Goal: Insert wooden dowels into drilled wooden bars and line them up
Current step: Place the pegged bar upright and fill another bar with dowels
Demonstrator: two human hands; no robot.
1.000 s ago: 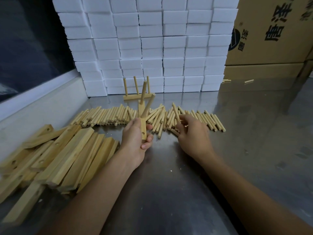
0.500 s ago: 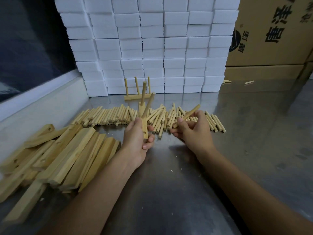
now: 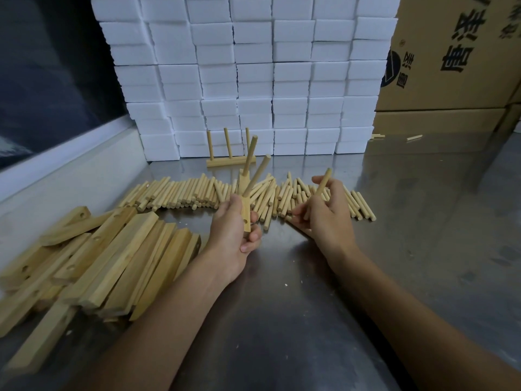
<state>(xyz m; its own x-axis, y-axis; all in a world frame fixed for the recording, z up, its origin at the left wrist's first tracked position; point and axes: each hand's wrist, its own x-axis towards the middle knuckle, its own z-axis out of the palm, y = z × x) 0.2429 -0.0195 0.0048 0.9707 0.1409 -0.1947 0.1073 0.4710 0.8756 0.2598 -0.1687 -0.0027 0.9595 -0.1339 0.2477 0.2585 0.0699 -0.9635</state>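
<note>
At the centre of the steel worktop (image 3: 282,320), the left hand (image 3: 234,235) has its grip clamped on a drilled bar (image 3: 244,206), held end-on with two dowels (image 3: 255,174) already standing in it and one hole open near the fingers. To the right, the right hand (image 3: 324,218) pinches a fresh dowel (image 3: 321,187), tip up, just beside the bar. Loose dowels (image 3: 180,193) line the far side; spare bars (image 3: 112,258) pile at left; a finished piece (image 3: 229,160) stands beyond. The risk: come in crooked and it jams, or knocks the seated pair askew.
</note>
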